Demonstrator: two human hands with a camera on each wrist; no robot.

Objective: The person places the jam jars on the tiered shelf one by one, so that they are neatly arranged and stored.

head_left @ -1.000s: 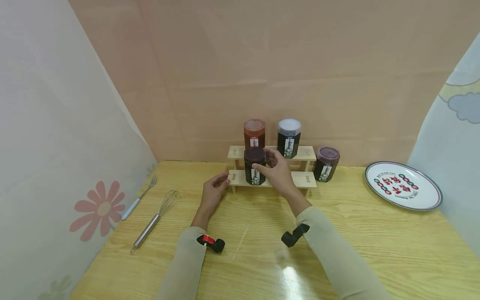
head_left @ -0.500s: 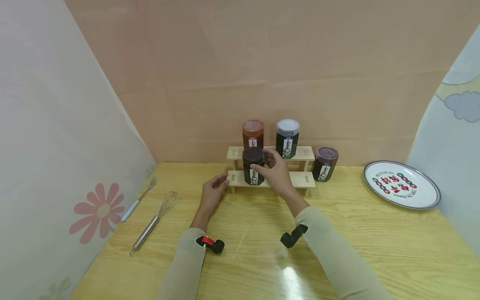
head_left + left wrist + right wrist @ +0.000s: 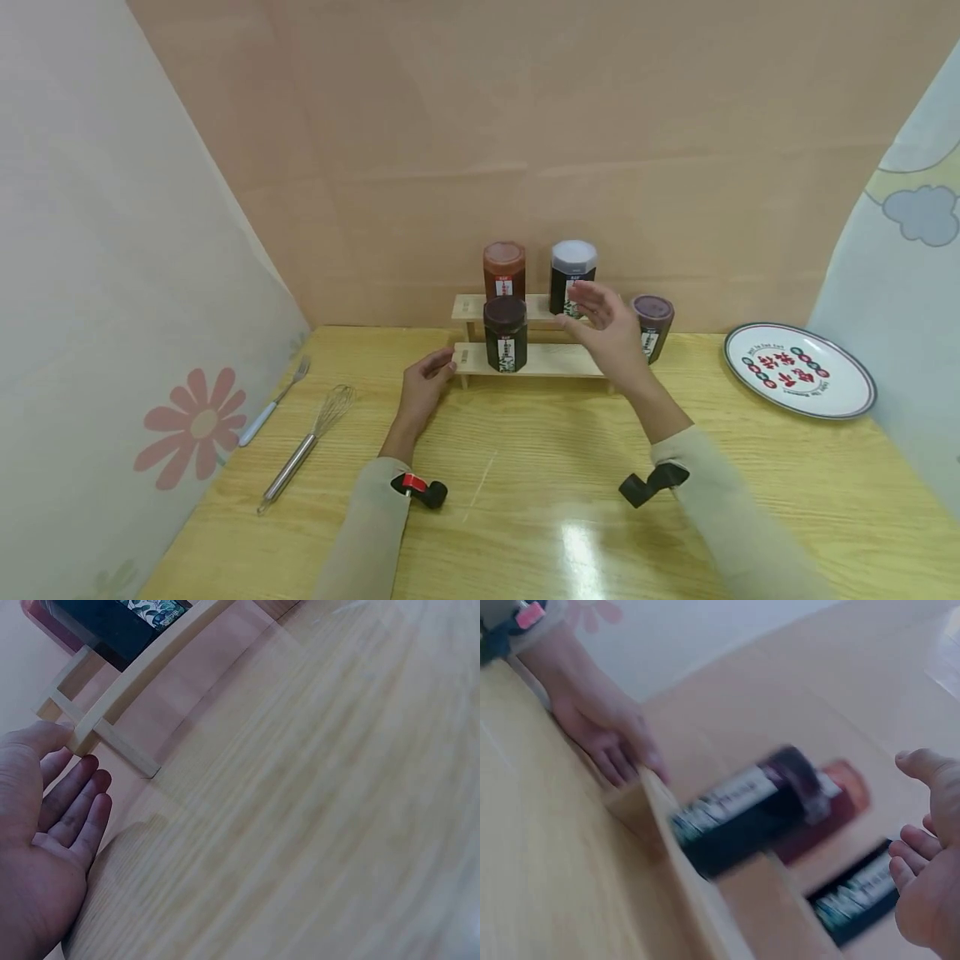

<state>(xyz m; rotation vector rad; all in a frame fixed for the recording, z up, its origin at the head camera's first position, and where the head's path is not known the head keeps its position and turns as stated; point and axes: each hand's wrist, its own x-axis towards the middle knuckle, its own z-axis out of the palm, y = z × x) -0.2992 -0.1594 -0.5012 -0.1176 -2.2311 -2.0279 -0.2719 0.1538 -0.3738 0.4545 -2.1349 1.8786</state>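
My left hand (image 3: 424,388) holds the left end of a two-step wooden display rack (image 3: 562,360); in the left wrist view its thumb lies on the board's end with the fingers (image 3: 75,791) below. On the lower step, toward the left, a dark-lidded jar (image 3: 506,335) stands upright. Behind it on the upper step is a jar with an orange-brown lid (image 3: 504,271), and to the right a white-lidded jar (image 3: 572,271). My right hand (image 3: 611,337) is in the air before the rack's right side, fingers apart and holding nothing, partly covering the white-lidded jar and the rack.
A purple-lidded jar (image 3: 654,325) stands on the table just right of the rack, partly hidden by the right hand. Farther right lies an oval plate (image 3: 799,371). A fork (image 3: 274,402) and a whisk (image 3: 307,448) lie at left. A cloth backdrop (image 3: 420,150) rises behind.
My right hand has let go of the dark-lidded jar and moved right, leaving the jar on the lower step. The left hand has stayed at the rack's left end.
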